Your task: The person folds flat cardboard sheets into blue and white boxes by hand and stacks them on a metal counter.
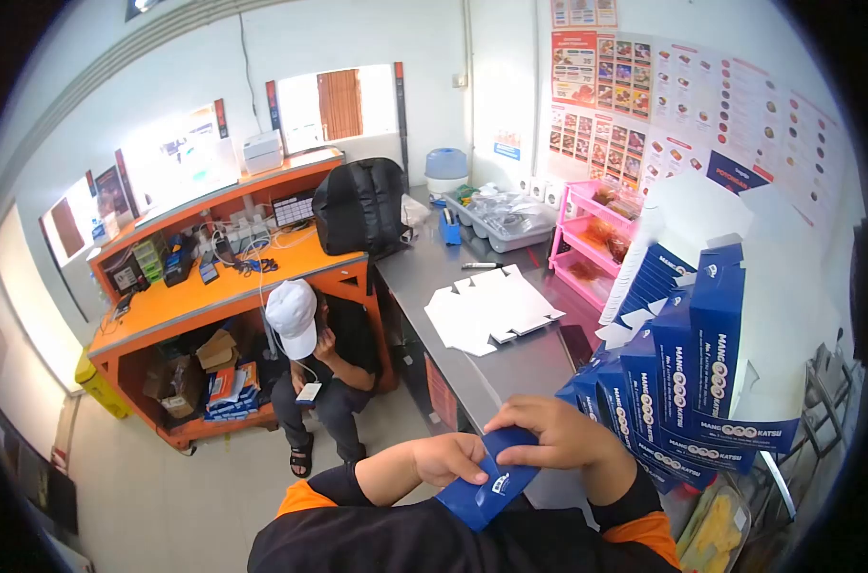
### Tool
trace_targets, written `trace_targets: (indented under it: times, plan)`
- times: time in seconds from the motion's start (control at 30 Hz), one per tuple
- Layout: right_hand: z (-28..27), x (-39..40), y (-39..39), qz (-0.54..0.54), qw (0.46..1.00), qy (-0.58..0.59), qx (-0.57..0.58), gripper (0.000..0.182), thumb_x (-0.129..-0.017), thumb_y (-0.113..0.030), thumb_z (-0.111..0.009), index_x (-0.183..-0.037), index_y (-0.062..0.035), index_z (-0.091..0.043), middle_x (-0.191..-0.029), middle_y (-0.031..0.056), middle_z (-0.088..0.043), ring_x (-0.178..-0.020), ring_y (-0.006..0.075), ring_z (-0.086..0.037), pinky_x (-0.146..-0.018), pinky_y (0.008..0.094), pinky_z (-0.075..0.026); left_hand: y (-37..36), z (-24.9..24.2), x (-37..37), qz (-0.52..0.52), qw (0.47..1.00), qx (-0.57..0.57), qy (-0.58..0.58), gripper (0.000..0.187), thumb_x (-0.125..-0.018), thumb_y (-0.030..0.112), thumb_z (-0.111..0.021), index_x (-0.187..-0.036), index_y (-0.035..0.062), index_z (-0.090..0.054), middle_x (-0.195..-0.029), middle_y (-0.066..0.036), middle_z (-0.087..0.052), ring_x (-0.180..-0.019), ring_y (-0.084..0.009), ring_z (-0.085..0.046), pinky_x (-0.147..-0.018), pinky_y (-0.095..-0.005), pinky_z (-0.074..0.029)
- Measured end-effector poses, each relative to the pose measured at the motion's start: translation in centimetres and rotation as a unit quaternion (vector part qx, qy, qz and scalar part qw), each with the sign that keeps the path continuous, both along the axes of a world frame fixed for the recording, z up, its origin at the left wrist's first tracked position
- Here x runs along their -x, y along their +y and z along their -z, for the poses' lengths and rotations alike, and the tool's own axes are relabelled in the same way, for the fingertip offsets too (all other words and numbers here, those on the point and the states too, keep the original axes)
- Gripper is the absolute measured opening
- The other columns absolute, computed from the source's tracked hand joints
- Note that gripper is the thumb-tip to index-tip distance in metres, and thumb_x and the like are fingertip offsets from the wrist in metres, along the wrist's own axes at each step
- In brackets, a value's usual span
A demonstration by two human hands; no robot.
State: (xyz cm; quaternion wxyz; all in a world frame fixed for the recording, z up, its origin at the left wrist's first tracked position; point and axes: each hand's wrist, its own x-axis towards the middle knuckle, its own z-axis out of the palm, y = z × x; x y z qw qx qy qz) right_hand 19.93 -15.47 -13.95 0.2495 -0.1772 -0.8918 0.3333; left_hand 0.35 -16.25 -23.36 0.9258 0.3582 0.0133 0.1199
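Close to my body, I hold a small blue cardboard box (488, 489) with a white logo between both hands. The fingers of my left hand (450, 460) are closed on its left side, with the thumb pressed on the panel. My right hand (560, 435) grips the upper right end, fingers bent over the top edge. Part of the box is hidden under the fingers. To the right stand several blue boxes (677, 368) lettered "MANGOOO KATSU", stacked inside one another. Flat white carton blanks (491, 307) lie on the metal table (410, 284) ahead.
A marker (482, 265) and a dark phone (575, 346) lie by the blanks. Behind are a grey tray (504, 229), a pink rack (587, 239) and a black backpack (360, 207). A seated person in a white cap (292, 318) is at the orange desk (167, 307).
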Motion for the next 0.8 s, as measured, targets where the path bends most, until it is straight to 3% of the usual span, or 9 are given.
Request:
trace_targets:
  times: [0.27,0.4,0.5,0.6,0.63,0.7,0.73,0.77,0.8]
  plan:
    - [0.3,-0.2,-0.7,0.126,0.987,0.008,-0.101,0.023,-0.074,-0.022,-0.062,-0.092,-0.0078,-0.06,-0.087,0.0091,-0.057,-0.081,0.0279,-0.056,-0.072,0.0337,-0.045,0.6,0.2,-0.6,0.049,0.998,-0.027,0.026,0.043,-0.079,0.006,-0.055,-0.115,-0.0125,-0.04,-0.108,-0.016,-0.055,-0.101,-0.0228,-0.054,-0.09,-0.0347,-0.041]
    - [0.8,-1.0,0.0,-0.041,0.995,-0.08,-0.049,0.021,-0.075,-0.023,-0.062,-0.091,-0.0086,-0.062,-0.084,0.0088,-0.057,-0.08,0.0268,-0.057,-0.072,0.0328,-0.045,0.8,1.0,-0.7,0.045,0.994,-0.072,0.067,0.045,-0.08,0.009,-0.055,-0.117,-0.0127,-0.039,-0.113,-0.017,-0.052,-0.105,-0.0224,-0.051,-0.092,-0.035,-0.039]
    - [0.7,-1.2,-0.1,-0.089,0.988,-0.122,-0.032,0.034,-0.072,-0.025,-0.067,-0.099,-0.0067,-0.059,-0.088,0.0073,-0.056,-0.082,0.026,-0.056,-0.07,0.0316,-0.044,1.4,1.4,-0.1,0.077,0.99,-0.088,0.084,0.055,-0.079,0.024,-0.062,-0.117,-0.0102,-0.04,-0.111,-0.015,-0.053,-0.098,-0.0205,-0.056,-0.087,-0.0325,-0.043]
    - [0.3,-1.4,-0.9,-0.034,0.981,-0.008,-0.192,0.049,-0.064,-0.031,-0.072,-0.101,-0.0045,-0.053,-0.094,0.0098,-0.053,-0.087,0.029,-0.053,-0.073,0.0343,-0.043,1.3,-0.7,0.5,0.024,0.99,-0.138,-0.007,0.072,-0.076,0.039,-0.064,-0.12,-0.0113,-0.036,-0.115,-0.016,-0.05,-0.104,-0.0202,-0.05,-0.09,-0.0327,-0.04]
    - [0.5,-1.6,-1.1,0.018,0.977,-0.034,-0.212,0.054,-0.061,-0.033,-0.073,-0.102,-0.0047,-0.051,-0.098,0.0102,-0.051,-0.09,0.0294,-0.052,-0.075,0.0357,-0.042,1.6,-1.7,1.3,0.011,0.97,-0.241,0.028,0.084,-0.073,0.05,-0.062,-0.122,-0.0123,-0.034,-0.118,-0.016,-0.048,-0.108,-0.0192,-0.046,-0.092,-0.0321,-0.037]
    - [1.2,-2.5,-1.2,0.143,0.955,-0.093,-0.244,0.064,-0.054,-0.036,-0.074,-0.104,-0.0053,-0.047,-0.105,0.0109,-0.047,-0.097,0.0301,-0.049,-0.078,0.0384,-0.041,2.1,-4.0,3.0,-0.077,0.883,-0.452,0.105,0.066,-0.073,0.031,-0.069,-0.118,-0.0084,-0.042,-0.113,-0.013,-0.053,-0.104,-0.0171,-0.049,-0.089,-0.0308,-0.038]
    - [1.4,-2.9,-1.4,0.198,0.94,-0.049,-0.274,0.062,-0.053,-0.035,-0.075,-0.101,-0.0057,-0.048,-0.103,0.011,-0.048,-0.096,0.0298,-0.049,-0.078,0.0382,-0.041,2.1,-7.0,3.4,-0.096,0.759,-0.616,0.186,0.047,-0.071,0.016,-0.071,-0.109,-0.0043,-0.052,-0.101,-0.012,-0.06,-0.095,-0.0181,-0.055,-0.083,-0.0299,-0.042]
    - [1.7,-3.1,-1.4,0.251,0.918,-0.007,-0.306,0.06,-0.052,-0.035,-0.075,-0.098,-0.006,-0.048,-0.101,0.0111,-0.048,-0.095,0.0295,-0.049,-0.078,0.0381,-0.041,1.3,-8.6,3.4,-0.185,0.698,-0.648,0.241,0.036,-0.069,0.011,-0.07,-0.099,-0.0028,-0.057,-0.088,-0.014,-0.062,-0.084,-0.0213,-0.06,-0.076,-0.0298,-0.045]
    - [2.2,-3.6,-1.0,0.263,0.908,0.076,-0.317,0.063,-0.053,-0.034,-0.075,-0.102,-0.0052,-0.047,-0.103,0.0121,-0.046,-0.094,0.0301,-0.048,-0.079,0.0378,-0.041,1.1,-9.2,3.1,-0.268,0.705,-0.612,0.238,0.034,-0.067,0.011,-0.071,-0.096,-0.0023,-0.058,-0.085,-0.015,-0.062,-0.078,-0.0256,-0.06,-0.071,-0.0304,-0.046]
